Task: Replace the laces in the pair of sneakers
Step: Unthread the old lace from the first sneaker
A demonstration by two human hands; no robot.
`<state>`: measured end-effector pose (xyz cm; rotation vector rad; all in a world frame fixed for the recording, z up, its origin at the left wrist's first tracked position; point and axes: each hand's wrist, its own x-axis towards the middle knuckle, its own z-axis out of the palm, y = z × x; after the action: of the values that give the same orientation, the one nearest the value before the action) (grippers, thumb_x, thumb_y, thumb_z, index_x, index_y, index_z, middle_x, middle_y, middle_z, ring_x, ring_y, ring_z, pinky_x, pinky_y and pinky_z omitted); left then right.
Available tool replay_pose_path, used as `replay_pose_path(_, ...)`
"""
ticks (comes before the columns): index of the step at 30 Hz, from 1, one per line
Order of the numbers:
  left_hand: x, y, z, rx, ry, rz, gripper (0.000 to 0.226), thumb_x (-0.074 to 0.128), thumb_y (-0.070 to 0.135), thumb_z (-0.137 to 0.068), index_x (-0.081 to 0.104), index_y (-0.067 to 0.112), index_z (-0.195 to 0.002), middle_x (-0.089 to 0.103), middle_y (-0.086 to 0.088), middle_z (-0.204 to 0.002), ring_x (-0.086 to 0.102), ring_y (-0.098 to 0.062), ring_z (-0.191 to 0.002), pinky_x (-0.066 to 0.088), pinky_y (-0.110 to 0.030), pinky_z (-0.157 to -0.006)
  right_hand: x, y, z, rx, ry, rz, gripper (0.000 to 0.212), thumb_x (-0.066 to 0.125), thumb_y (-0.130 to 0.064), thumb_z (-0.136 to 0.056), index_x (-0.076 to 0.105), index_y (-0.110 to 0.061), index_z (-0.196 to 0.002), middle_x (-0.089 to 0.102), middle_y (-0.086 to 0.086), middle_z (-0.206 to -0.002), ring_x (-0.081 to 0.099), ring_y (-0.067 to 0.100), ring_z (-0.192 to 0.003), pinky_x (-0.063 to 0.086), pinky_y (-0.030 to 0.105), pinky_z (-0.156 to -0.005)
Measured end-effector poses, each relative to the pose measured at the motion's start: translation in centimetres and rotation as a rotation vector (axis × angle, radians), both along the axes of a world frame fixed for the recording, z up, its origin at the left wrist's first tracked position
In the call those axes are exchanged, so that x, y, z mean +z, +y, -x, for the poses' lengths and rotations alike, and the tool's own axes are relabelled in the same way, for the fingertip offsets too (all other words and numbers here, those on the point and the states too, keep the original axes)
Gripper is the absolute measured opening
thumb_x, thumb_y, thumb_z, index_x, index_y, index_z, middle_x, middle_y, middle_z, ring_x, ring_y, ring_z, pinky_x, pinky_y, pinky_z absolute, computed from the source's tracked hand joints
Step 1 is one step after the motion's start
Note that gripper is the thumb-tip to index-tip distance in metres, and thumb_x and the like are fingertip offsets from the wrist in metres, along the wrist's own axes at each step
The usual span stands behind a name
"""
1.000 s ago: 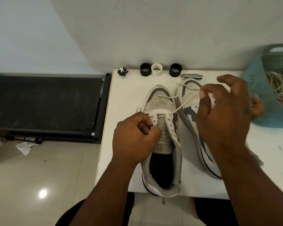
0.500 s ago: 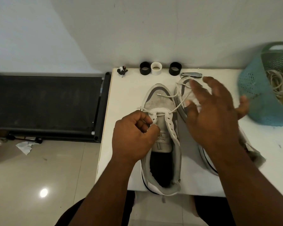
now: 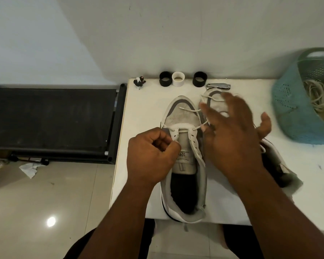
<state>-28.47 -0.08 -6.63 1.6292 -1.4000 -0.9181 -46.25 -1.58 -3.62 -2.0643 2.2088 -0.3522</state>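
Left hand (image 3: 151, 156) pinching white lace (image 3: 183, 130) at left sneaker (image 3: 183, 165) eyelets, right hand (image 3: 234, 135) released (fingers spread) over right sneaker (image 3: 213, 98), teal basket (image 3: 288, 113) at 2 o'clock on surface (image 3: 144, 109)

My white table (image 3: 150, 101) stands against a plain white wall (image 3: 157, 34); left of it, glossy beige floor tiles (image 3: 45, 202) reflect light.

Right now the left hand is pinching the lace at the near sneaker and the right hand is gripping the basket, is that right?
Not quite. The right hand grips nothing: the head view shows it open over the sneakers, apart from the basket. The left hand does pinch the lace at the near sneaker.
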Motion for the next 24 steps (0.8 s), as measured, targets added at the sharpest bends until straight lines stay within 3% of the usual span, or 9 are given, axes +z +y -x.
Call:
replay_pose_path(2,0.0,0.0,-0.1,0.000,0.003,0.004,0.008,0.073,0.027,-0.074,0.069,0.029,-0.068,0.066,0.013,-0.059,0.061,-0.007,-0.053,0.051,-0.019,-0.053,-0.8,0.0,-0.4,0.035,-0.008,-0.056,0.022,0.068,-0.033,-0.086,0.074,-0.039,-0.106,0.050,-0.002,-0.146,0.039,0.021,-0.142,0.012,0.065,-0.112)
replay_pose_path(4,-0.1,-0.1,-0.2,-0.003,0.006,0.008,0.007,0.073,0.026,-0.075,0.070,0.027,-0.068,0.067,0.012,-0.060,0.061,-0.008,-0.054,0.052,-0.021,-0.053,-0.6,-0.3,0.4,-0.054,-0.075,0.000,0.015,0.062,-0.033,-0.091,0.076,-0.035,-0.097,0.058,-0.007,-0.137,0.045,0.017,-0.136,0.015,0.063,-0.113)
replay_pose_path(9,-0.2,-0.1,-0.2,-0.012,0.030,0.033,0.008,0.074,0.023,-0.075,0.071,0.024,-0.069,0.066,0.011,-0.060,0.061,-0.008,-0.055,0.050,-0.020,-0.054,1.4,-0.8,2.4,-0.220,-0.099,0.182,0.015,0.062,-0.030,-0.096,0.075,-0.029,-0.104,0.059,-0.006,-0.137,0.049,0.020,-0.130,0.018,0.062,-0.113)
replay_pose_path(14,-0.3,0.0,-0.3,0.003,0.070,0.070,0.016,0.078,0.036,-0.082,0.072,0.021,-0.079,0.068,0.009,-0.066,0.061,-0.013,-0.055,0.051,-0.025,-0.053,-0.1,-0.4,-0.2,0.006,-0.190,0.207,0.012,0.064,-0.029,-0.094,0.074,-0.033,-0.100,0.062,-0.008,-0.133,0.052,0.016,-0.129,0.021,0.054,-0.111)
replay_pose_path(18,0.3,-0.6,-0.4,0.050,0.024,0.162,0.024,0.076,0.043,-0.088,0.068,0.034,-0.108,0.067,0.017,-0.093,0.056,-0.016,-0.052,0.046,-0.025,-0.047,0.3,-1.1,0.9,0.260,-0.331,0.190,0.019,0.058,-0.032,-0.096,0.075,-0.027,-0.104,0.059,0.000,-0.136,0.047,0.022,-0.132,0.035,0.046,-0.102)
replay_pose_path(21,0.8,-0.8,0.5,-0.040,-0.004,0.130,0.036,0.076,0.038,-0.092,0.066,0.037,-0.126,0.067,0.018,-0.110,0.062,-0.015,-0.066,0.054,-0.024,-0.059,0.6,-1.1,1.3,0.439,-0.358,0.138,0.021,0.057,-0.034,-0.097,0.075,-0.025,-0.103,0.057,0.001,-0.139,0.046,0.024,-0.132,0.037,0.040,-0.101)
replay_pose_path(24,1.1,-0.7,1.4,-0.124,0.003,0.168,0.017,0.073,0.030,-0.096,0.078,0.031,-0.112,0.076,0.016,-0.095,0.070,-0.010,-0.081,0.058,-0.036,-0.074,0.5,-0.9,1.4,0.428,-0.381,0.138,0.021,0.060,-0.032,-0.097,0.075,-0.025,-0.109,0.059,0.001,-0.137,0.049,0.023,-0.130,0.040,0.039,-0.102)
